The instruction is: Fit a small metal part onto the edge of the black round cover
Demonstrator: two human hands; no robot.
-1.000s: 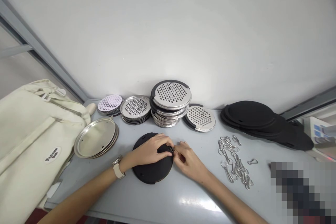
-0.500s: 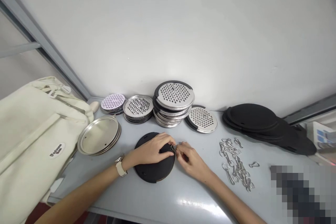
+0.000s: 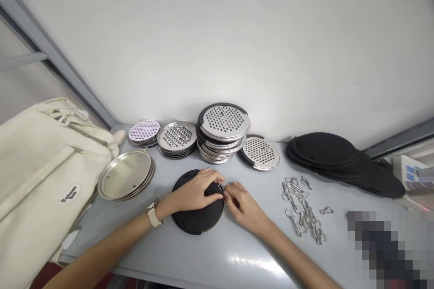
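A black round disc [image 3: 200,222] lies on the table in front of me, a thin brownish edge showing under its lower right rim. My left hand [image 3: 196,193] is closed over its top and right edge, thumb and forefinger curled beside a small metal spring clip [image 3: 220,188] at that edge. My right hand [image 3: 241,204] pinches the clip from the right, its fingertips hiding part of it. Whether the clip passes through a hole in the disc cannot be made out. More wire clips [image 3: 305,210] lie in a loose pile to the right.
Along the wall stand stacks of perforated metal grater discs [image 3: 224,121], some with black rims. Plain metal lids [image 3: 125,174] lie at left beside a cream bag [image 3: 40,167]. Black discs [image 3: 323,148] are heaped at right, near a box [image 3: 412,176].
My right fingers have closed in tighter at the clip, and the clip's visible loop has shifted slightly. My left hand keeps its hold on the disc. The whole view has moved a little.
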